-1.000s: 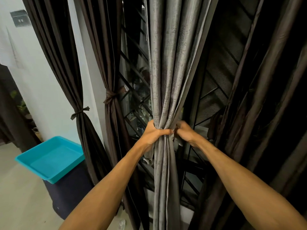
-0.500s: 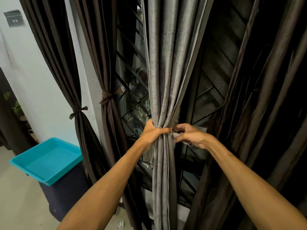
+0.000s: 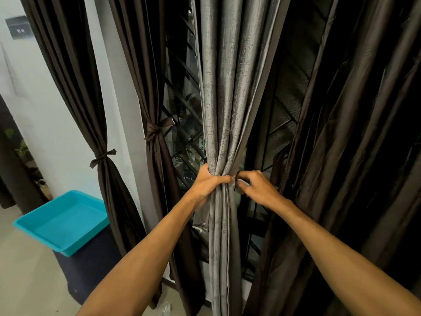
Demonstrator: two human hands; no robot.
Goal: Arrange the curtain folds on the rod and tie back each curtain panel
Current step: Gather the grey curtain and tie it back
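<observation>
Left grip (image 3: 209,184) bunches grey curtain (image 3: 225,99); right grip (image 3: 257,190) pinches its right edge.

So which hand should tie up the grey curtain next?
Probably the right hand: it sits beside the gather, pinching only a small pale piece, while the left hand grips the bunched grey curtain.

**Looks like a room in someone's home**

Pretty clearly a house, not a shop or an office. Long drapes hang down across a window: a grey curtain (image 3: 227,87) in the middle and dark brown curtains (image 3: 75,87) to the side, each cinched with a knotted tie (image 3: 103,156). Behind them is a metal window grille (image 3: 182,142) with diagonal bars. There's a plain white wall (image 3: 45,110) with a switch plate (image 3: 18,27), a pale floor (image 3: 22,281), and a turquoise plastic tub (image 3: 61,222) sitting on a dark stand (image 3: 86,270).
</observation>
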